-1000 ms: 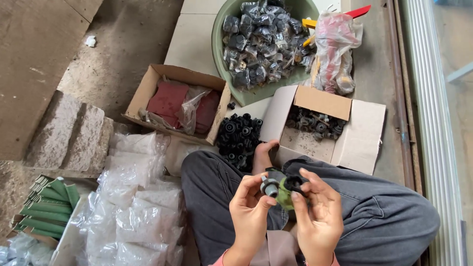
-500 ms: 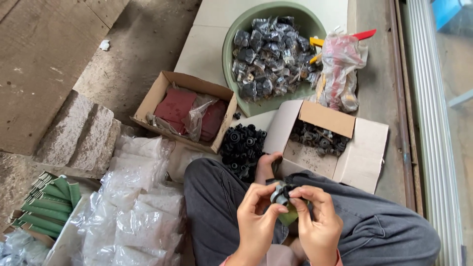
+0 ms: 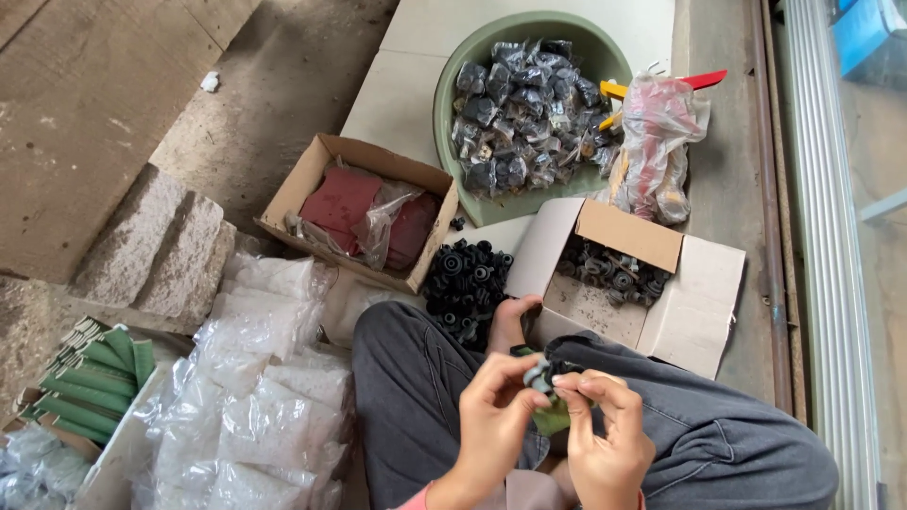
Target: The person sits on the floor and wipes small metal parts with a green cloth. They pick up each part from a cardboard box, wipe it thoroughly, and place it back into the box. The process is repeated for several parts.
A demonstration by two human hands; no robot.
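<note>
From the head camera, looking down over my lap: my left hand (image 3: 491,416) and my right hand (image 3: 605,439) meet above my grey trouser legs (image 3: 425,378), and the fingers of both are closed around a small black fitting (image 3: 540,376), with a green piece (image 3: 553,416) showing just beneath it. My thumbs and forefingers pinch it from either side.

On the floor ahead I count two open cardboard boxes. The brown box (image 3: 312,179) to the left holds dark red sheets under a clear plastic wrapper. The white-flapped box (image 3: 699,293) to the right, just beyond my knee, holds more black fittings, too many and too small to count. Between the two boxes lies a loose heap of black rings (image 3: 468,274).

Farther off stands one round green basin (image 3: 449,104) piled with small clear bags of dark parts. Touching its right rim is one knotted plastic bag (image 3: 657,142) of reddish and yellow things.

At my left side lies a spread of clear plastic packets (image 3: 255,397) with whitish contents, and beyond them a stack of green strips (image 3: 85,378) in a carton.
</note>
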